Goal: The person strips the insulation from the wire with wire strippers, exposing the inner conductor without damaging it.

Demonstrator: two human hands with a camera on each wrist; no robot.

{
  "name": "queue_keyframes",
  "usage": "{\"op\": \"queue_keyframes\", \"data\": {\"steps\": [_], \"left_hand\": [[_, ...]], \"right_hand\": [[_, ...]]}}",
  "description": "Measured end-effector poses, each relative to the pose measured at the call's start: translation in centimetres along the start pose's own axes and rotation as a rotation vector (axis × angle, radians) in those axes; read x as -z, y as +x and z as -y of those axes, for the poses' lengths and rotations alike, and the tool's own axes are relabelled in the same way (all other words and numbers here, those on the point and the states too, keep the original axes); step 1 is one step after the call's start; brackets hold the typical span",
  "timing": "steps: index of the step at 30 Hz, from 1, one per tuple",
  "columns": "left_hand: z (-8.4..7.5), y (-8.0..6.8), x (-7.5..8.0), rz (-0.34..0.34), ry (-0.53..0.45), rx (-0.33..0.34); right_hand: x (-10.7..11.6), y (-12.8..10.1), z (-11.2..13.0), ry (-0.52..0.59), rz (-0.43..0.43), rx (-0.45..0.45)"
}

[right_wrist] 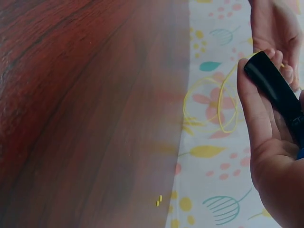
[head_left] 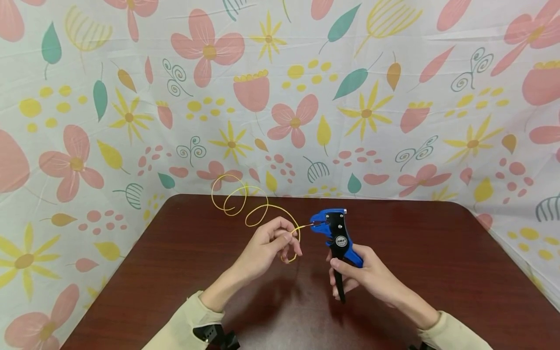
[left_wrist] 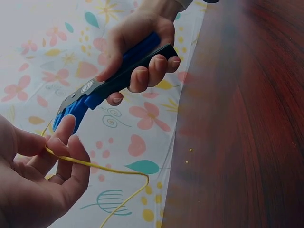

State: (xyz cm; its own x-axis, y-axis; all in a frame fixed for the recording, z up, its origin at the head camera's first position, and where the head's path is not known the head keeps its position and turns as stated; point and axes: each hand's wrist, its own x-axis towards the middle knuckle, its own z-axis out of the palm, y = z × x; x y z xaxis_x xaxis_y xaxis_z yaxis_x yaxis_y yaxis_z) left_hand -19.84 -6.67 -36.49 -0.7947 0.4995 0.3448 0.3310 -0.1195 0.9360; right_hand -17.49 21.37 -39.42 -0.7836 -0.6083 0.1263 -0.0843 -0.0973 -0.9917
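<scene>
A thin yellow wire [left_wrist: 114, 170] is pinched between the thumb and fingers of my left hand [head_left: 264, 245], close to one end. Its short coppery tip [head_left: 307, 224] reaches the mouth of a blue and black wire stripper [head_left: 339, 238]. My right hand [head_left: 369, 272] holds this tool by its handles, nose toward the left hand, thumb on the near side. In the right wrist view, fingers lie along the black handle [right_wrist: 273, 83]. Beyond the left hand, the rest of the wire curls up in loose loops.
Both hands work above a dark reddish-brown table [head_left: 175, 272]. Small yellow bits [right_wrist: 160, 198] lie on its surface. A white cloth [head_left: 280, 160] with printed flowers hangs behind the far edge.
</scene>
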Motion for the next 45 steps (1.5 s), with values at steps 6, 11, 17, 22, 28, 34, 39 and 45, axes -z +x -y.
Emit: {"op": "queue_keyframes", "data": {"steps": [6,11,17,22,28,34,39,45], "left_hand": [[0.0,0.0,0.0,0.001,0.047,-0.019],[0.1,0.1,0.0,0.006,0.057,-0.017],[0.2,0.1,0.0,0.017,0.061,-0.014],[0.0,0.1,0.1,0.021,0.065,-0.011],[-0.2,0.1,0.1,0.026,0.092,-0.018],[-0.3,0.1,0.1,0.027,0.096,-0.021],[-0.3,0.2,0.1,0.026,0.094,-0.016],[-0.3,0.2,0.2,0.024,0.097,-0.008]], "right_hand": [[-0.4,0.1,0.1,-0.005,0.007,-0.011],[-0.6,0.2,0.2,-0.005,0.020,-0.004],[-0.9,0.3,0.2,0.002,0.040,0.008],[-1.1,0.4,0.0,0.034,0.061,0.016],[-1.4,0.5,-0.2,0.062,0.073,0.027],[-1.5,0.7,-0.2,0.085,0.091,0.043],[-1.6,0.8,-0.3,0.098,0.106,0.050],[-1.8,0.9,-0.4,0.103,0.107,0.038]]}}
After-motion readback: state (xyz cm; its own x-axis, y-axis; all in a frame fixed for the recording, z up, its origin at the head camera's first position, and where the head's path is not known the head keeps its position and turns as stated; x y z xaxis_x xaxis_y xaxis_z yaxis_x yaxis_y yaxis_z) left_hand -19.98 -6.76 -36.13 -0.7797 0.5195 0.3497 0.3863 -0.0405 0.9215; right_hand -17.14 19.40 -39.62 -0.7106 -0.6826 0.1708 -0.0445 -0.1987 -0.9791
